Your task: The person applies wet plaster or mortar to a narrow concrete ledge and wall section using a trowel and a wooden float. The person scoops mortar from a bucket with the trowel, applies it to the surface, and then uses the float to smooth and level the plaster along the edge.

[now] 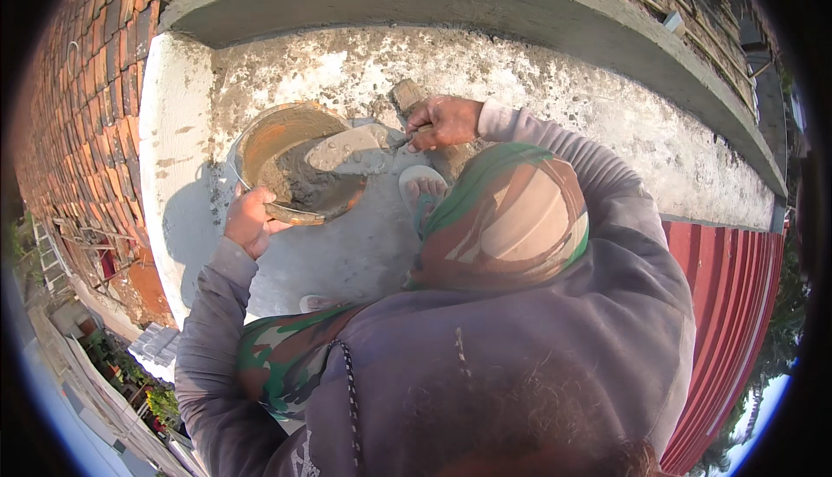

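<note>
Grey sweatshirt cloth (pixel 520 373) fills the foreground. Beyond it, the person's left hand (pixel 250 221) is clasped on the rim of a bucket (pixel 267 141) of mortar (pixel 299 174) on the pale ledge (pixel 373 247) — the right hand (pixel 445 122) curls tightly round a trowel (pixel 351 149), blade reaching over the bucket's right side.

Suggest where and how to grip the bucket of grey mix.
Probably the near-left rim of the bucket, coming from the left: its narrow edge fits a hand, as the left hand shows, while the trowel reaches over the mouth's right side.
</note>
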Action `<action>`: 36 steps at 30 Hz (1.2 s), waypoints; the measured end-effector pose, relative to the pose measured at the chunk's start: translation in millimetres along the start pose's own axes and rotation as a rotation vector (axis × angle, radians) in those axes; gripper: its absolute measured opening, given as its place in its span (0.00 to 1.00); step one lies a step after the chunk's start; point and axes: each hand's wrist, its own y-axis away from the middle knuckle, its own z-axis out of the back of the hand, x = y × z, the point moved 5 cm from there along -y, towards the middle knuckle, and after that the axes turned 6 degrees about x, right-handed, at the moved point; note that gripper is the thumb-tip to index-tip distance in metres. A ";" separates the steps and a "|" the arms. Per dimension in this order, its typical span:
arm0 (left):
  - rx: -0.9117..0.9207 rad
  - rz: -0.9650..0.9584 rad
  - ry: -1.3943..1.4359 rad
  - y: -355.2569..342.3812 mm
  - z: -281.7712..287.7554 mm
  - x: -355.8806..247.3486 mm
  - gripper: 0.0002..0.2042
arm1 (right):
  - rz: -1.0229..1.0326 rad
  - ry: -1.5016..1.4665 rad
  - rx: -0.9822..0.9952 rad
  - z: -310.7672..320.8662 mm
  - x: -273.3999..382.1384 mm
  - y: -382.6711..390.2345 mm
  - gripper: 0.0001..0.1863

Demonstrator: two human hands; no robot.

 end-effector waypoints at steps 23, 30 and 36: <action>0.048 -0.007 0.019 -2.3 -23.0 -12.1 0.20 | 0.158 0.313 -0.159 38.1 47.7 28.9 0.19; 0.090 0.074 0.060 -4.1 40.1 -6.7 0.25 | -0.350 0.214 -0.492 37.5 -18.0 17.6 0.22; -0.017 0.104 -0.031 -19.7 134.7 15.4 0.28 | -0.692 0.116 -0.450 -47.5 -131.7 -1.3 0.36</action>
